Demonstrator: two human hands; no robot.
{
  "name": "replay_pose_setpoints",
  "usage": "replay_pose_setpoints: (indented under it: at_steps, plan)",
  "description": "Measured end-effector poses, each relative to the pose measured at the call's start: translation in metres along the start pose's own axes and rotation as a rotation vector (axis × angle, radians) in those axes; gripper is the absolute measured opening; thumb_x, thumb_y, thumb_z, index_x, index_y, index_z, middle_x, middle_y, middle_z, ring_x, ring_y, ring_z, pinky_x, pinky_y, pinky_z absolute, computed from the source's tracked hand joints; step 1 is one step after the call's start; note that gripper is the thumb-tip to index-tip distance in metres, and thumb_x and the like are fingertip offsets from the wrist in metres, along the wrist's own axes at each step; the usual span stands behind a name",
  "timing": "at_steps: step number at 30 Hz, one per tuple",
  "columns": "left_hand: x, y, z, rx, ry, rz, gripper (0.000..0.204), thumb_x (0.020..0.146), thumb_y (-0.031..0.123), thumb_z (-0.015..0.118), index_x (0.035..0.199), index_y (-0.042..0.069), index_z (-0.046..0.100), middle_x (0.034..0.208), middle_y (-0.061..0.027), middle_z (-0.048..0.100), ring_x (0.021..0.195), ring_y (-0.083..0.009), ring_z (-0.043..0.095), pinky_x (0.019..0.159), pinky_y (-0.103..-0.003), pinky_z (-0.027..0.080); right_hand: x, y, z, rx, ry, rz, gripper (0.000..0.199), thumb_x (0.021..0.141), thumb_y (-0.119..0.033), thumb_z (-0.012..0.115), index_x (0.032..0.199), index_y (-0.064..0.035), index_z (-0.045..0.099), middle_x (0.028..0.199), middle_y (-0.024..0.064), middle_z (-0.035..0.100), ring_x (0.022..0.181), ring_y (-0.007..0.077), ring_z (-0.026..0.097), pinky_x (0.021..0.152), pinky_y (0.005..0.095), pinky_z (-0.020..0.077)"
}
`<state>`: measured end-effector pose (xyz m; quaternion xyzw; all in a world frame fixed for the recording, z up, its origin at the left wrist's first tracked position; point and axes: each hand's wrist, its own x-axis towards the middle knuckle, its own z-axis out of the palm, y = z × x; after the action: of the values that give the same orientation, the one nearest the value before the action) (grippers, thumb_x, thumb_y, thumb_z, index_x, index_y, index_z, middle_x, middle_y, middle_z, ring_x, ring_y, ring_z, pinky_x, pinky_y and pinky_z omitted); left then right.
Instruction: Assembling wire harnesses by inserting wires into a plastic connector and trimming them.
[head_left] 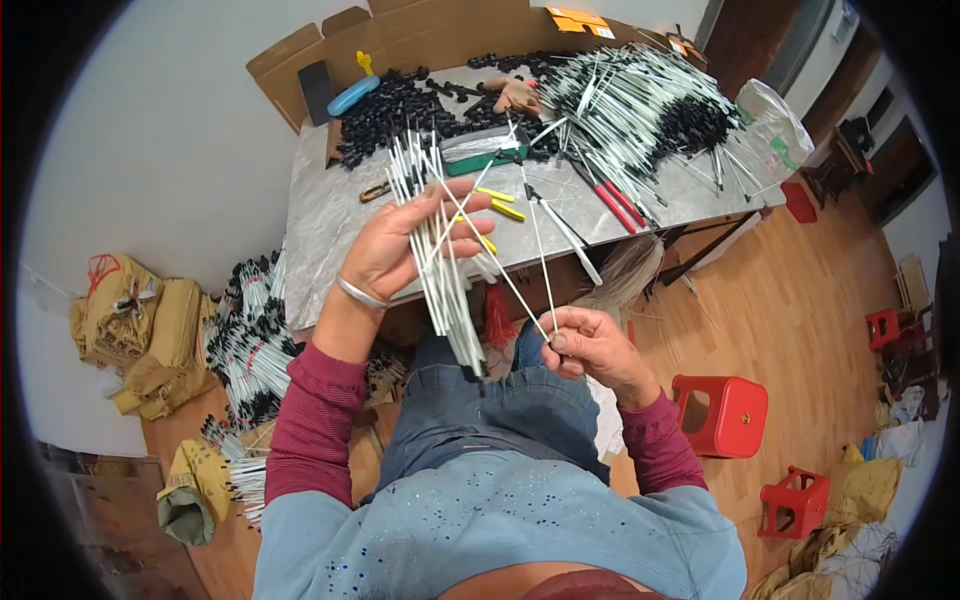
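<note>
Head-worn fisheye, looking steeply down

It sits close above the person's lap and forearms, facing forward over the grey desk (330, 215); wooden floor (800, 290) curves off right, edges bending toward the rim.

A bundle of rods (440, 250) is held above the table (320, 230) edge. Behind it, loose rods (640, 100) are piled on the table's right part, with pliers (610, 200) in front of them. A stool (725, 412) is located on the floor to the right.

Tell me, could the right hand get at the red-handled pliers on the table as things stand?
Probably not right away. The right hand is pinching a couple of thin white rods, so its fingers are taken. The red-handled pliers lie uncovered on the grey table just ahead, with nothing between, so the path itself looks free.
</note>
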<state>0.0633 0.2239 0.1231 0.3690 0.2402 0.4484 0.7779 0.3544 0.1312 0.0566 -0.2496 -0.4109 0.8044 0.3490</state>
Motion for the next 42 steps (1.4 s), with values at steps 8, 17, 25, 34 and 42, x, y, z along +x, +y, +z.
replay_pose_setpoints:
  at_steps: [8,17,25,34,42]
  plan:
    - [0.002,-0.026,0.029,-0.039,0.176,0.177,0.044,0.104,0.024,0.050,0.140,-0.002,0.045,0.099,-0.0121,0.069,0.084,-0.0241,0.071,0.076,-0.039,0.060,0.015,0.007,0.018,-0.089,0.045,-0.002,0.017,0.094,-0.014,0.065,0.106,-0.0021,0.062,0.077,0.0048,0.067,0.056,0.0037,0.051,0.048,0.0171,0.0375]
    - [0.000,-0.027,0.049,-0.046,0.007,0.189,0.042,0.105,0.027,0.047,0.131,-0.006,0.049,0.080,-0.0020,0.053,0.075,-0.0177,0.059,0.077,-0.036,0.056,0.016,0.015,0.017,-0.100,-0.137,0.010,0.017,0.097,-0.022,0.063,0.103,-0.0056,0.062,0.078,0.0032,0.067,0.057,0.0028,0.049,0.049,0.0182,0.0358]
    - [-0.018,-0.017,0.063,0.074,-0.085,0.167,0.041,0.096,0.011,0.057,0.135,-0.002,0.052,0.108,-0.0141,0.070,0.100,-0.0273,0.070,0.089,-0.039,0.056,0.083,-0.059,-0.081,-0.506,0.468,-0.192,0.035,0.101,-0.032,0.052,0.113,-0.0003,0.061,0.093,0.0120,0.070,0.056,0.0088,0.055,0.049,0.0233,0.0459]
    - [-0.044,-0.008,0.052,0.202,0.038,0.076,0.043,0.095,0.016,0.061,0.132,-0.004,0.054,0.113,-0.0179,0.069,0.105,-0.0278,0.068,0.090,-0.038,0.055,0.266,-0.161,-0.207,-0.039,0.786,-0.229,0.035,0.104,-0.033,0.043,0.103,0.0004,0.054,0.082,0.0123,0.063,0.053,0.0133,0.051,0.045,0.0260,0.0454]
    - [-0.040,0.005,0.030,0.197,0.240,0.204,0.054,0.095,0.013,0.059,0.144,-0.004,0.041,0.111,-0.0203,0.069,0.099,-0.0304,0.070,0.084,-0.038,0.057,0.249,-0.141,-0.164,-0.100,0.670,-0.461,0.021,0.099,-0.023,0.055,0.101,-0.0019,0.054,0.080,0.0093,0.064,0.051,0.0081,0.047,0.039,0.0213,0.0348]
